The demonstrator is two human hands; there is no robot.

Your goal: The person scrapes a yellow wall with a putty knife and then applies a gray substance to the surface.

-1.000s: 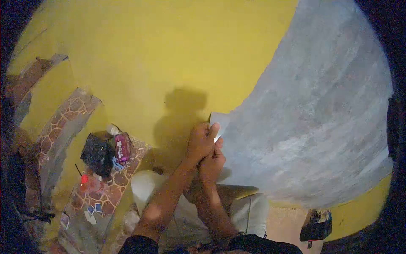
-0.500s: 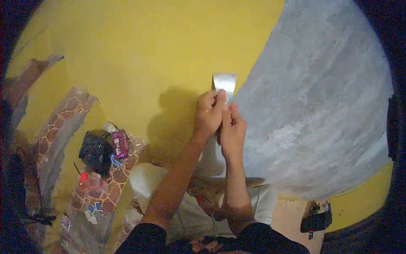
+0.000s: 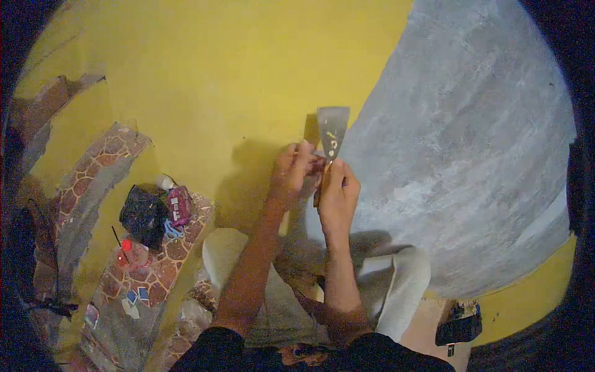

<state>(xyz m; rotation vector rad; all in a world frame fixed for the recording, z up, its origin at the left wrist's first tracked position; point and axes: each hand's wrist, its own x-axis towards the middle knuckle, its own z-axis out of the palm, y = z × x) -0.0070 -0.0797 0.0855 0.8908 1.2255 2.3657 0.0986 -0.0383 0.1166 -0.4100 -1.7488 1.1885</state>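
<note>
A metal scraper (image 3: 333, 127) stands blade up in front of the yellow wall, beside the edge of the grey patch. My right hand (image 3: 339, 197) is wrapped round its handle, just below the blade. Some small light bits show on the lower part of the blade. Left of the blade is my left hand (image 3: 294, 167), its fingers bent and partly blurred; whether it touches the scraper or holds anything is unclear.
Yellow wall (image 3: 204, 68) spreads at left, a grey patch (image 3: 458, 155) at right. At lower left are a black bag (image 3: 144, 214), a maroon packet (image 3: 178, 206) and a red-capped bottle (image 3: 133, 254). A black object (image 3: 458, 325) lies at lower right.
My left hand has come off the blade and moved left and slightly down. The scraper has turned, so its blade looks darker and more of it shows. My right knee has come into fuller view.
</note>
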